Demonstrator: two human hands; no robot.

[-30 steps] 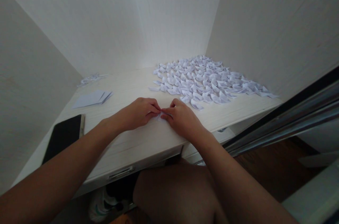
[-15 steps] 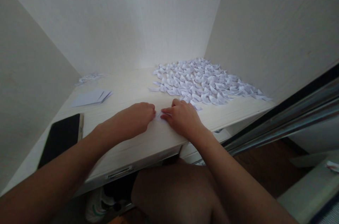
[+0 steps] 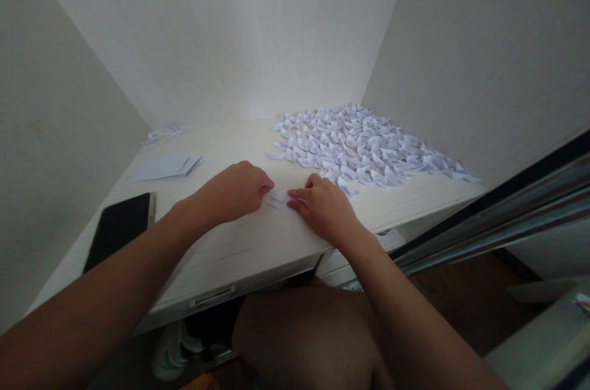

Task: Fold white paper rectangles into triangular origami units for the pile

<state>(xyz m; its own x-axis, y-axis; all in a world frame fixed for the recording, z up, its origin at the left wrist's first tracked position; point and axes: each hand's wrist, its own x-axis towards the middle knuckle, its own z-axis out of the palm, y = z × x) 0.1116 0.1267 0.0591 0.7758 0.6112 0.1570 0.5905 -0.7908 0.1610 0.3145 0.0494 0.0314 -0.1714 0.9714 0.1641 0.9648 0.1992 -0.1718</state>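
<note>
A small folded piece of white paper (image 3: 277, 199) lies on the pale desk between my hands. My left hand (image 3: 239, 189) is closed, its fingertips pinching the paper's left end. From the other side my right hand (image 3: 322, 204) grips the right end between thumb and fingers. Just beyond the right hand spreads a large heap of small folded paper boats (image 3: 350, 144).
A stack of white paper sheets (image 3: 161, 167) lies at the left, with a small pile of paper scraps (image 3: 166, 131) behind it. A dark tablet (image 3: 120, 227) rests near my left forearm. Walls border the desk (image 3: 221, 255), which has a drawer handle (image 3: 214, 299) in front.
My left hand has shifted slightly up and away from the paper's middle, so more of the paper shows. The whole view has moved a little, placing things further right.
</note>
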